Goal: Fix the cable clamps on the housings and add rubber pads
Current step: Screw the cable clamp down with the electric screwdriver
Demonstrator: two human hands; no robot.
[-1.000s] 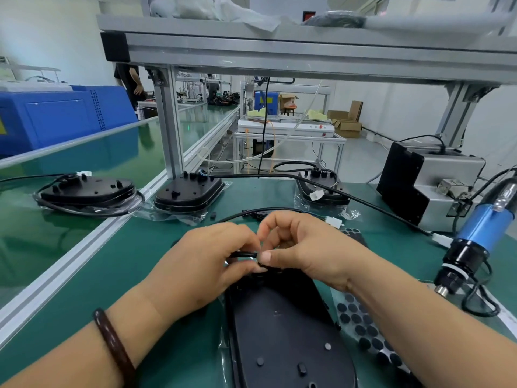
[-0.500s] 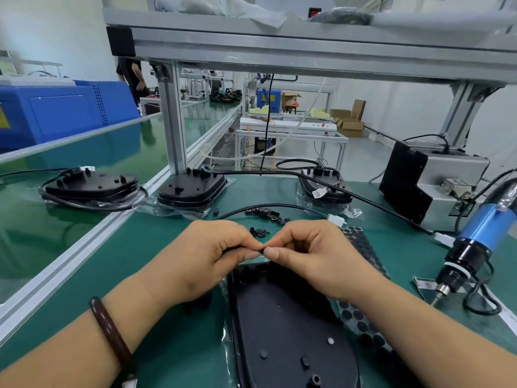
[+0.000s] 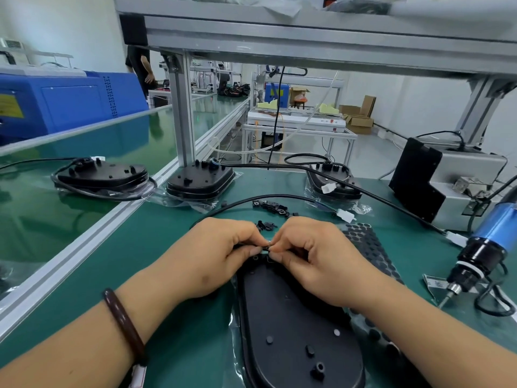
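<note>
Head view has the housing (image 3: 293,331) lying at the table's (image 3: 167,247) near edge. Over its far end the left hand (image 3: 221,256) and right hand (image 3: 313,259) pinch what looks like a small cable clamp (image 3: 267,247) between their fingertips. The clamp seems only being seated: the screwdriver (image 3: 486,247) lies untouched at the right edge. The rubber pad sheet (image 3: 366,242) waits beside the housing, pads apparently not yet added.

The housing (image 3: 293,331) lies on the table (image 3: 134,247). At its far end the left hand (image 3: 218,256) and right hand (image 3: 313,259) pinch what may be a clamp (image 3: 267,245). Behind it lie loose clamps (image 3: 270,205); right of it the pad sheet (image 3: 366,242), then the screwdriver (image 3: 486,247).
</note>
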